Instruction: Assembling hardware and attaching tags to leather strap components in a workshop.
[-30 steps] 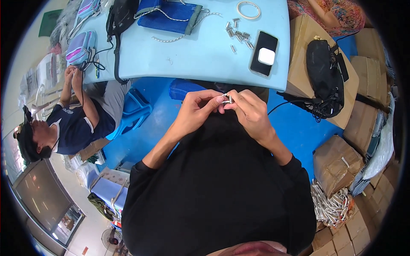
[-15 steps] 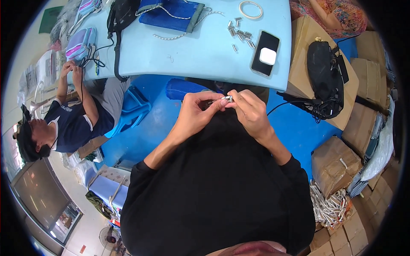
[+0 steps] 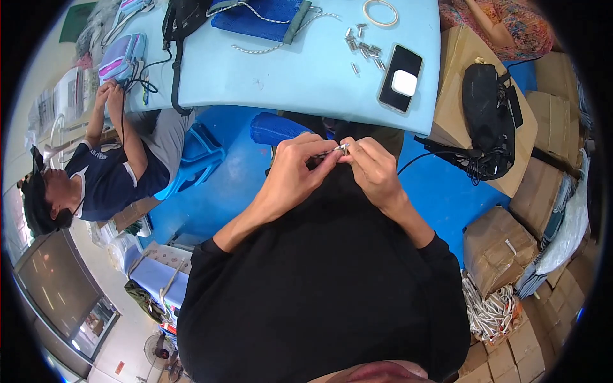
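Note:
In front of my black shirt, just off the table's near edge, both hands meet with fingertips pinched. My left hand (image 3: 299,165) is closed on a thin pale strand or end, mostly covered by the fingers. My right hand (image 3: 373,167) pinches a small silver metal piece (image 3: 345,148) against it. Fingers hide much of both, so their exact shape cannot be made out. Similar small silver metal cylinders (image 3: 364,50) lie loosely scattered on the light blue table (image 3: 274,83) beyond my hands.
A phone (image 3: 410,60) with a white case (image 3: 404,83) on it lies near the table's right edge, a cream ring (image 3: 381,13) behind. A blue mesh bag (image 3: 258,22) with grey cord sits farther left. A black bag (image 3: 486,115) rests on a carton. Another person (image 3: 115,166) works at left.
My left hand has turned slightly, its fingers covering more of the strand. Both hands stay together at the silver metal piece. The view has shifted slightly.

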The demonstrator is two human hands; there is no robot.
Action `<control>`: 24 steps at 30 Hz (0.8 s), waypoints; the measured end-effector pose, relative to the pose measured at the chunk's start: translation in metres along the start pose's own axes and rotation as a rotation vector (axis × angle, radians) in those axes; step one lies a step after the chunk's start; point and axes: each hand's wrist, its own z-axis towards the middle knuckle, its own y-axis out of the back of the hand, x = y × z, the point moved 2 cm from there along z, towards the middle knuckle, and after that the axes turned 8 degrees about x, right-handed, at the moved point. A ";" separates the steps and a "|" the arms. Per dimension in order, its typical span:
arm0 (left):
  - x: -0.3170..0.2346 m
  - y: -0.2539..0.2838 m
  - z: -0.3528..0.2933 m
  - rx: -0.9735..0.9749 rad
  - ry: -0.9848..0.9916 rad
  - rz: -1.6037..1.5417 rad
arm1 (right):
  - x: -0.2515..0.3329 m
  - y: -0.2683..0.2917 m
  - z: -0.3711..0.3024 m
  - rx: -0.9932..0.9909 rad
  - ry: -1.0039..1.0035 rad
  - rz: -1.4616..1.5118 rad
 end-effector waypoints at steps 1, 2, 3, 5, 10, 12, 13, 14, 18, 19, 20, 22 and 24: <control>0.000 0.001 0.001 0.000 0.000 -0.001 | 0.000 0.000 0.000 0.001 -0.001 0.000; 0.000 0.001 0.002 0.033 0.035 -0.018 | -0.001 0.000 -0.001 -0.008 0.002 -0.008; 0.000 0.001 0.003 0.066 0.070 -0.035 | -0.001 -0.001 -0.002 -0.016 0.004 -0.016; 0.004 -0.002 0.003 0.069 0.095 -0.089 | -0.001 -0.001 -0.005 -0.005 -0.014 -0.030; 0.016 -0.020 0.002 -0.007 0.096 -0.253 | -0.005 0.001 -0.007 -0.004 -0.016 -0.060; 0.024 -0.026 0.000 -0.032 0.118 -0.351 | -0.005 0.002 -0.007 0.020 -0.007 -0.084; 0.024 -0.026 0.001 -0.031 0.118 -0.353 | -0.005 0.004 -0.009 0.022 -0.008 -0.084; 0.023 -0.025 0.002 -0.005 0.126 -0.369 | -0.005 0.005 -0.010 0.052 -0.030 -0.091; 0.029 -0.028 0.001 0.022 0.145 -0.362 | -0.004 0.008 -0.008 0.135 -0.065 -0.133; 0.031 -0.029 0.001 0.019 0.145 -0.361 | -0.006 0.008 -0.007 0.135 -0.062 -0.132; 0.034 -0.029 0.001 0.006 0.151 -0.400 | -0.008 0.008 -0.005 0.129 -0.024 -0.129; 0.039 -0.031 0.002 -0.005 0.153 -0.437 | -0.010 0.009 -0.001 0.118 0.016 -0.130; 0.044 -0.030 0.004 0.000 0.156 -0.606 | -0.012 0.011 0.003 0.084 0.004 -0.008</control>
